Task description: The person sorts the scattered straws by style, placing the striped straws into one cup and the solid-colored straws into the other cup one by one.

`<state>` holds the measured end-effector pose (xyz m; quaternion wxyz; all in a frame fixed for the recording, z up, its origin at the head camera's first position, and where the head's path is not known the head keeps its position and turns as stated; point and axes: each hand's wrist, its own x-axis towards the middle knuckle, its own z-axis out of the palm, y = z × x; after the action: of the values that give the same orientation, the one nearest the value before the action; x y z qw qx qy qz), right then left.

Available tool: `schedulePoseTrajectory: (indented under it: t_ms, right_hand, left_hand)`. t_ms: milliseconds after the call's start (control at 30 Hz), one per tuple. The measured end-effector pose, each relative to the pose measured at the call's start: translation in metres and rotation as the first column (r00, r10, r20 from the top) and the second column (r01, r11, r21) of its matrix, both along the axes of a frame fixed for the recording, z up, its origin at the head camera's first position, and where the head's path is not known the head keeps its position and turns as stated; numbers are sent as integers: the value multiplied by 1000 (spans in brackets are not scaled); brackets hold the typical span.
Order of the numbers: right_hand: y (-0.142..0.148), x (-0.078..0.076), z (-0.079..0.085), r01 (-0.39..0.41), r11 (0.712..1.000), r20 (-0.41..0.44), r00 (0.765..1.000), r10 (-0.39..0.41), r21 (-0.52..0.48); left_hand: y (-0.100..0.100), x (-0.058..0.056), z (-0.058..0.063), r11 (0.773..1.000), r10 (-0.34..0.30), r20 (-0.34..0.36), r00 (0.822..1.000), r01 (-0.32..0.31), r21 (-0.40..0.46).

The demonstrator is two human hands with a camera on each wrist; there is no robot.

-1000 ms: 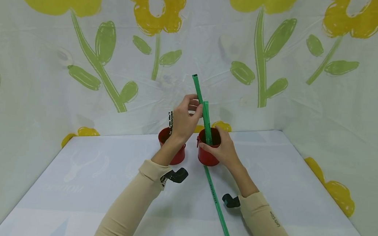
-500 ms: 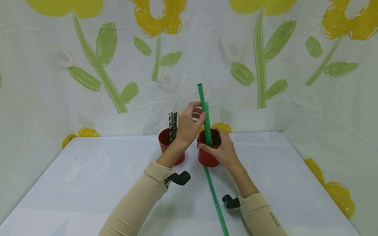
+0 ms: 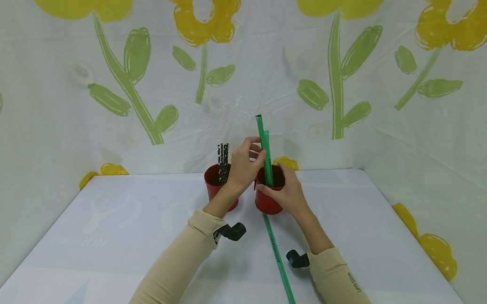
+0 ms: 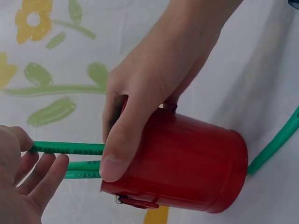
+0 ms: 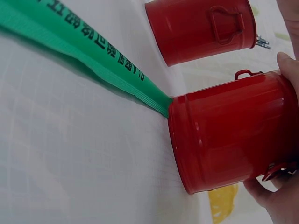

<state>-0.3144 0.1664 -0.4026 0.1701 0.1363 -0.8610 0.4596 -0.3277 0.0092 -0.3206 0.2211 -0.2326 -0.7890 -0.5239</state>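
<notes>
My left hand pinches a green wrapped straw between thumb and fingertips. The straw stands nearly upright, its lower end down in the right red bucket. Beside it in the left wrist view, two more green wrapped straws reach out of the same bucket. My right hand grips that bucket by the rim, thumb outside, as the left wrist view shows. Another green wrapped straw lies on the table, its far end touching or under the bucket's base. The bucket's inside is mostly hidden.
A second red bucket stands to the left, partly behind my left forearm, holding several black speckled straws. The white table meets a flower-printed sheet at the back and sides.
My left hand has come down and slightly right, lowering the green wrapped straw deeper into the right bucket. The speckled straws show more fully now. My right hand and the bucket stay put.
</notes>
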Motion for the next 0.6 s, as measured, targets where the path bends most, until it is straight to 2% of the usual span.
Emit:
schedulePoseTrajectory:
  t_ms: [333, 600]
  right_hand:
    - [-2, 2, 4, 22, 1000, 13, 1000, -22, 16]
    - [-2, 2, 3, 13, 1000, 16, 1000, -13, 15]
  left_hand:
    - [-4, 2, -5, 999, -40, 51, 998, 40, -2]
    - [-12, 7, -8, 1000, -21, 51, 998, 21, -13]
